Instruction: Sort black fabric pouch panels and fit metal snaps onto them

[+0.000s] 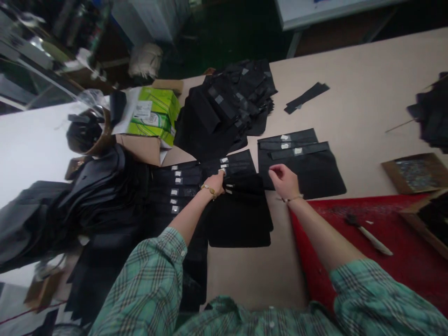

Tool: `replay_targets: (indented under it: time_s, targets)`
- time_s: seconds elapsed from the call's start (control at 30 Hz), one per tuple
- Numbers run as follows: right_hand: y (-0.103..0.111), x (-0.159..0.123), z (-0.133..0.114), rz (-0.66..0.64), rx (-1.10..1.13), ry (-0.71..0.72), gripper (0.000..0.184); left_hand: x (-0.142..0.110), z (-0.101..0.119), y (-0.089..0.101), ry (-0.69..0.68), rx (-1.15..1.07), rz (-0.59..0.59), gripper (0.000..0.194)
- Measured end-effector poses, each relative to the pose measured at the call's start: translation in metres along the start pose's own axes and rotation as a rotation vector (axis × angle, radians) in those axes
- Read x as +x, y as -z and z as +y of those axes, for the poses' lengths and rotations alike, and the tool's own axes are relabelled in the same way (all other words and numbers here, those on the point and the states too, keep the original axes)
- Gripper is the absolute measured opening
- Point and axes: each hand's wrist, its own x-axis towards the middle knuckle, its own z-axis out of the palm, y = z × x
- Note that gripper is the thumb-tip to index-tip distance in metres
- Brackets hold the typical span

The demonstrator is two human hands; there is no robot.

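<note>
Person stands at a beige worktable (353,88), both bare hands over overlapping black fabric panels (240,224) laid out in a row, with small white tags (224,160) along their top bands. Left hand (213,184), with a gold bracelet (208,190) on the wrist, is closed narrow on the top edge of the middle panel, fingers (220,177) bunched at a tag, apparently pinching the fabric, though the exact hold is partly hidden. Right hand (283,181) sits just beside that spot at the edge of the next panel, fingers loosely curled in a narrow shape, nothing visibly held. Panels lie flat in front of the person, one section folded up between the hands. Further along the table is a messy stack of black fabric pieces (227,105), with a loose black strip (306,97) to its right. Green-and-white box (154,112) sits on a cardboard box (140,149) near a heap of black bags (94,196). On the right are a red mat (336,233), a brush with a pale handle (369,240), and a shallow cardboard tray (416,172). Sleeves are green plaid (140,289).
</note>
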Motion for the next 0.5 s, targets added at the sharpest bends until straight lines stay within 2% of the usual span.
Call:
replay_targets:
  time_s: [0.13,0.2,0.27,0.37,0.5]
  targets:
    - [0.045,-0.073,0.051,-0.020,-0.047,-0.158,0.032,0.020,-0.006,0.017,-0.084,0.079,0.067,0.055]
    - [0.060,-0.107,0.066,-0.025,-0.046,-0.211,0.035,0.031,-0.007,0.023,-0.059,0.102,0.096,0.059]
    - [0.072,-0.135,0.076,-0.030,-0.031,-0.248,0.037,0.040,-0.007,0.025,0.000,0.074,0.054,0.071]
    - [0.089,-0.162,0.083,-0.034,-0.033,-0.315,0.039,0.046,-0.005,0.028,0.032,0.025,-0.034,0.082]
    - [0.105,-0.179,0.083,-0.035,-0.055,-0.371,0.039,0.058,-0.005,0.037,-0.049,0.111,-0.025,0.069]
